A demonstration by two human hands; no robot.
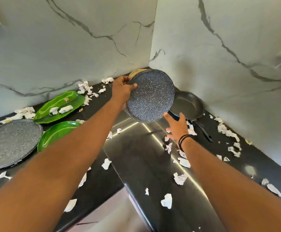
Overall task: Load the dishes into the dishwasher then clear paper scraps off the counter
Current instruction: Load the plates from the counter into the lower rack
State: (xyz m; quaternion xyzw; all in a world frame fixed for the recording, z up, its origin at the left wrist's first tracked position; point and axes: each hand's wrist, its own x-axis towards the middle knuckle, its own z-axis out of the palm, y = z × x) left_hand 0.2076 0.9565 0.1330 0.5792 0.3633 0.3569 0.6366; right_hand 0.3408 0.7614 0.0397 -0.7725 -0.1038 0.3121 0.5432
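Up in the far corner, our left hand (122,91) grips a round speckled plate (150,96) by its rim, fingers (134,85) closed, tilted above the glossy black desk (139,158). Our right hand (176,126) spreads open, holding nothing. Crumpled paper scraps (180,178) lie in the leaf-shaped green dishes (59,106), left. A dark frying pan (187,105) sits empty.

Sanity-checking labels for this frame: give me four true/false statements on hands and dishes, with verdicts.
1. The left hand grips the speckled plate by its rim. True.
2. The right hand holds the frying pan. False: it is open beneath the plate, holding nothing.
3. Paper scraps lie on the leaf-shaped green plate. True.
4. The frying pan is full of scraps. False: it looks empty.
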